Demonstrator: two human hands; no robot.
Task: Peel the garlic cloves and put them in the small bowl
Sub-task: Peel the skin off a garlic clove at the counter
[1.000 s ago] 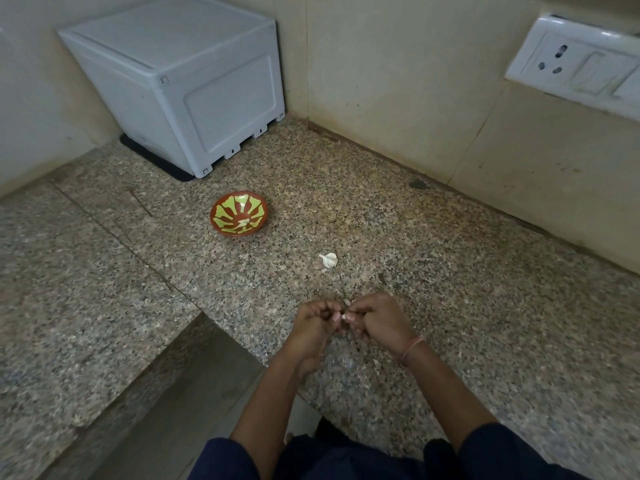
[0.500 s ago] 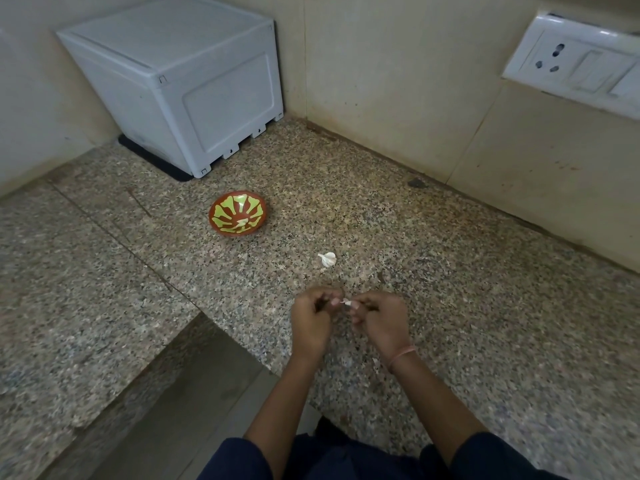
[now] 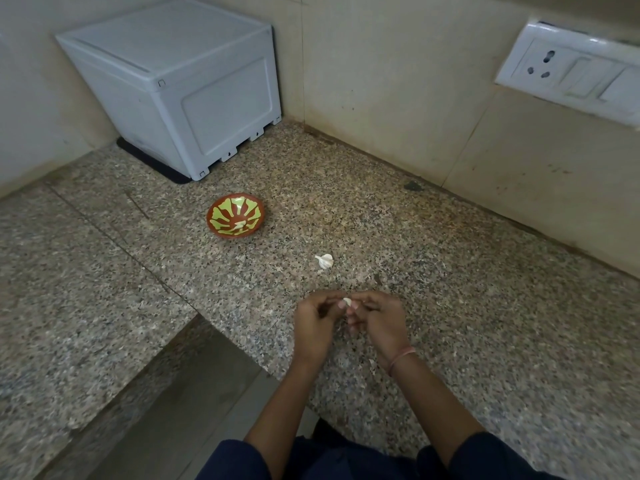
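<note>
Where the hands meet: a garlic clove [image 3: 347,302], white, held above the counter [image 3: 450,271] near its front edge
left hand [image 3: 313,327]: fingers curled, thumb and fingertips pinching the clove from the left
right hand [image 3: 381,323]: fingers curled, fingertips clamped on the same clove from the right; can't tell how much skin is on it
wrist: thin pinkish band [image 3: 400,356] on the right one
second clove [image 3: 325,261]: lies loose on the counter just beyond the hands, skin on, touching neither hand
small bowl [image 3: 227,234]: red-brown with yellow-green petal pattern, upright, further back and left of the loose clove, well apart from the hands; pale spot inside, can't tell whether clove or pattern
scraps: a few small flecks on the stone near the hands, too small to identify
white box [image 3: 180,84]: back-left corner, sitting on a black mat [image 3: 152,164]
socket panel [image 3: 568,71]: on the right wall, above the counter
sleeves [image 3: 235,462]: dark blue, bottom of frame
</note>
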